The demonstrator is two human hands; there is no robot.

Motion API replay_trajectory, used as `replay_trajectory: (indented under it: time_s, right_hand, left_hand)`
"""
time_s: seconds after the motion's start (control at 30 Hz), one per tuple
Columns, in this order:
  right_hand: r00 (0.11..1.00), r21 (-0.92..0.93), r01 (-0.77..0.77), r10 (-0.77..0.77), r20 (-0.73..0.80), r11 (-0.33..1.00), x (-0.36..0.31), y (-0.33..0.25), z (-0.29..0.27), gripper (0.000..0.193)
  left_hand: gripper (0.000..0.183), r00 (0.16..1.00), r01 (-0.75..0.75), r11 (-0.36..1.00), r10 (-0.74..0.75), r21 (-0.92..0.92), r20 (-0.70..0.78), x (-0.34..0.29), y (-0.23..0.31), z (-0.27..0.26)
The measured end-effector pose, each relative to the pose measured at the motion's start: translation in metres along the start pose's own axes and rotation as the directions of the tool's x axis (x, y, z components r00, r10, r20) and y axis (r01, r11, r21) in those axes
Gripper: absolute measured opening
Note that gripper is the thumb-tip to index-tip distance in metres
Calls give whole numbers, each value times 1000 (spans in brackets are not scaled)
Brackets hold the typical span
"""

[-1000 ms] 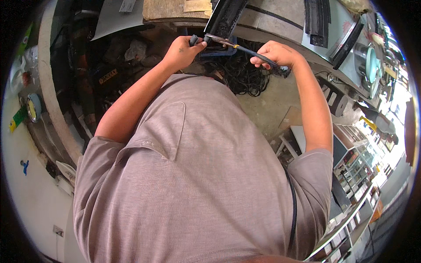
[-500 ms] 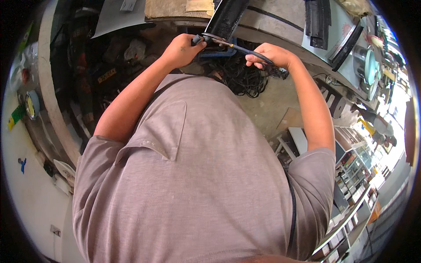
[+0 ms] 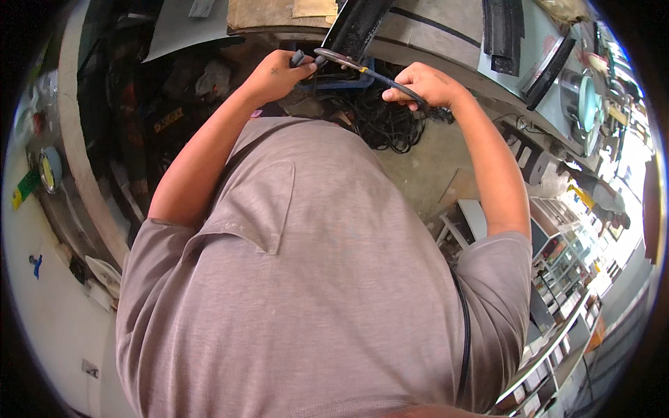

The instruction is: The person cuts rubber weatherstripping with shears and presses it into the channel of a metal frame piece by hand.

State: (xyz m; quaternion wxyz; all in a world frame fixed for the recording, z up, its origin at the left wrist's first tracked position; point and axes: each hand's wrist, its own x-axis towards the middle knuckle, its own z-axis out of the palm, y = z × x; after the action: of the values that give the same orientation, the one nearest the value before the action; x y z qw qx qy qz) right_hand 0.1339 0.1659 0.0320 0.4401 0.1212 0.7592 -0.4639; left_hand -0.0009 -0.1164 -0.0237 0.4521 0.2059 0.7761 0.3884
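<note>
My left hand (image 3: 274,76) is closed around a short dark grey rubber-like piece (image 3: 297,58), pinched between thumb and fingers. In my right hand (image 3: 426,85) is a pair of long-handled pliers or cutters (image 3: 380,76) with a dark blue grip, a yellow band and a brownish metal head. The tool's head reaches left, close to the tip of my left thumb and the grey piece. Whether the jaws touch the piece I cannot tell. Just beyond both hands, a black channel-shaped strip (image 3: 359,31) slopes over the bench edge.
A wooden workbench (image 3: 425,38) runs along the far side. Black profile strips (image 3: 503,38) and a teal round container (image 3: 589,104) stand on it at right. Under it lies a tangle of black cord (image 3: 394,125). White shelving (image 3: 557,334) stands at lower right.
Both hands have shifted slightly left. The tool has tilted a little, and its head now sits higher beside the grey piece in my left hand.
</note>
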Motion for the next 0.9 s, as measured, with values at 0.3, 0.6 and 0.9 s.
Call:
replay_trajectory:
  time_s: [0.3, 0.6, 0.9]
  right_hand:
    - [950, 413, 242, -128, -285, 878, -79, 20, -30, 29]
    - [325, -280, -355, -163, -932, 892, 11, 71, -65, 38]
    - [310, -573, 119, -579, -754, 811, 37, -53, 49, 26]
  left_hand:
    - [34, 998, -62, 997, 62, 49, 16, -27, 13, -10]
    - [32, 989, -68, 984, 45, 162, 142, -27, 53, 8]
    - [42, 896, -239, 910, 341, 340, -283, 48, 50, -24]
